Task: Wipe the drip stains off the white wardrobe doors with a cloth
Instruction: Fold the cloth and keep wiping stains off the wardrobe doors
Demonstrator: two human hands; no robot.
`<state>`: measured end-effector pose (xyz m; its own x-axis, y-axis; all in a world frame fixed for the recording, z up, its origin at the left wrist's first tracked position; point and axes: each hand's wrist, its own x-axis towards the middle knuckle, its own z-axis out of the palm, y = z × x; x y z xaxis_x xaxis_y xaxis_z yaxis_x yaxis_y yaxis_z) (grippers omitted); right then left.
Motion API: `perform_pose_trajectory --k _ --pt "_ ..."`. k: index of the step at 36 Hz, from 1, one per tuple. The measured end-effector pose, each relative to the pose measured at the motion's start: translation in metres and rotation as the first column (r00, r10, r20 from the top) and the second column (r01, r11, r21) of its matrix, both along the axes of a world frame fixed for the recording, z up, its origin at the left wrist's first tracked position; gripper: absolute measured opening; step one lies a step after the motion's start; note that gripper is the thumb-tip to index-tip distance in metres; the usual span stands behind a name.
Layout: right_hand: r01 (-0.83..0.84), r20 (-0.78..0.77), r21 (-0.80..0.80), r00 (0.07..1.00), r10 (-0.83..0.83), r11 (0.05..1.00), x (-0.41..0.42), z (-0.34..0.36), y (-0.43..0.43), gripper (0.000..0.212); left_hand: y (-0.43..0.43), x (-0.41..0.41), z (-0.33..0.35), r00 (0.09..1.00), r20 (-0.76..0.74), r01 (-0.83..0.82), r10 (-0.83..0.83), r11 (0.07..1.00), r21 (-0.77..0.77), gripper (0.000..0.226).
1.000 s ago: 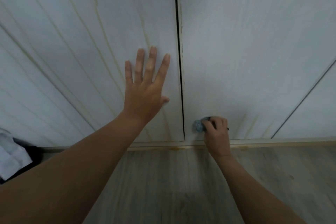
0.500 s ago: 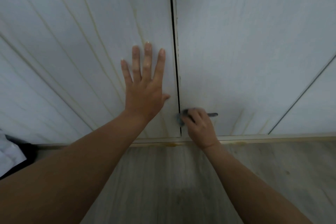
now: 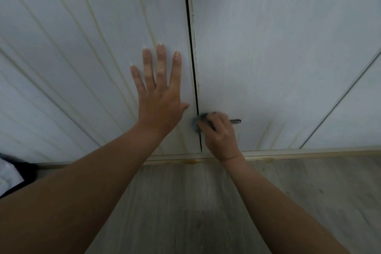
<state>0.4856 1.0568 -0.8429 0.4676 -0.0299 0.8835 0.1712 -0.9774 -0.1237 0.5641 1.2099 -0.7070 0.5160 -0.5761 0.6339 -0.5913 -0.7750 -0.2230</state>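
Two white wardrobe doors fill the view, split by a dark vertical gap. The left door (image 3: 92,57) carries several long yellowish drip stains (image 3: 97,33). The right door (image 3: 278,47) has a few short stains (image 3: 268,130) near its bottom. My left hand (image 3: 160,97) presses flat on the left door, fingers straight and spread. My right hand (image 3: 218,134) grips a small blue-grey cloth (image 3: 194,123) low on the right door, right at the gap. A dark end of the cloth sticks out to the right of my fingers.
A pale plinth (image 3: 309,153) runs under the doors, with yellow drips on it. Grey wood-look floor (image 3: 185,202) lies below. A dark and white bundle (image 3: 12,175) sits on the floor at the far left. A further door panel (image 3: 354,113) stands at the right.
My right hand with the cloth has slid left along the bottom of the right door to the gap between the doors. My left hand stays flat on the left door.
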Motion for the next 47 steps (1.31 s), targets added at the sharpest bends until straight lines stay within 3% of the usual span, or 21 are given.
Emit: perform_pose_trajectory --k 3,5,9,12,15,18,26,28,30,33,37,41,44,47 --pt "-0.049 -0.204 -0.057 0.978 0.036 0.997 -0.011 -0.038 -0.006 0.017 0.001 0.0 0.0 1.0 0.003 -0.008 0.008 1.0 0.009 0.14" --pt "-0.04 -0.243 -0.034 0.97 0.03 0.999 -0.019 -0.04 -0.011 0.015 0.001 0.0 0.0 1.0 -0.008 -0.006 0.006 1.0 0.011 0.141" --pt "0.056 -0.034 0.035 0.998 -0.055 0.998 -0.023 0.009 -0.027 0.011 -0.001 0.0 0.0 1.0 -0.016 0.0 0.0 1.0 0.0 0.14" --pt "0.174 0.161 0.12 0.968 -0.193 0.977 -0.029 0.051 -0.052 0.011 -0.005 0.0 -0.002 1.0 -0.029 0.0 -0.001 1.0 -0.014 0.142" --pt "0.224 0.208 0.127 0.947 -0.246 0.966 -0.032 0.061 -0.068 0.017 -0.009 -0.002 -0.004 0.999 -0.042 -0.018 0.017 0.999 -0.033 0.146" --pt "0.253 0.134 0.083 0.956 -0.262 0.964 -0.038 0.036 -0.075 0.017 -0.014 -0.005 -0.005 0.998 -0.059 -0.037 0.035 0.998 -0.044 0.147" --pt "0.231 -0.268 0.03 0.939 -0.215 0.972 -0.077 -0.046 -0.101 0.014 -0.014 -0.002 -0.009 0.998 -0.039 -0.045 0.043 0.997 -0.056 0.151" --pt "0.221 -0.234 0.042 0.95 -0.205 0.974 -0.081 -0.035 -0.107 0.016 -0.015 0.0 -0.011 0.999 -0.02 -0.051 0.05 0.997 -0.064 0.151" --pt "0.234 -0.105 0.098 0.969 -0.224 0.967 -0.08 -0.011 -0.111 0.007 -0.015 0.002 -0.012 0.998 -0.008 -0.058 0.057 0.996 -0.063 0.152" --pt "0.281 0.102 0.211 0.946 -0.307 0.936 -0.078 0.024 -0.123 0.02 -0.014 0.003 -0.012 0.998 -0.011 -0.054 0.054 0.997 -0.055 0.153" --pt "0.33 0.147 0.23 0.918 -0.368 0.916 -0.076 0.031 -0.13 0.018 -0.013 0.003 -0.012 0.998 -0.014 -0.059 0.058 0.997 -0.053 0.154" --pt "0.336 0.046 0.184 0.936 -0.35 0.924 -0.081 -0.006 -0.131 0.021 -0.016 0.0 -0.01 0.997 -0.03 -0.068 0.066 0.996 -0.062 0.155" --pt "0.32 -0.166 0.113 0.94 -0.299 0.941 -0.094 -0.047 -0.135 0.006 -0.016 -0.003 -0.009 0.997 -0.051 -0.069 0.066 0.996 -0.059 0.154" --pt "0.331 -0.312 0.131 0.909 -0.278 0.934 -0.108 -0.061 -0.146 0.022 -0.016 -0.004 -0.009 0.997 -0.054 -0.062 0.059 0.996 -0.059 0.155"
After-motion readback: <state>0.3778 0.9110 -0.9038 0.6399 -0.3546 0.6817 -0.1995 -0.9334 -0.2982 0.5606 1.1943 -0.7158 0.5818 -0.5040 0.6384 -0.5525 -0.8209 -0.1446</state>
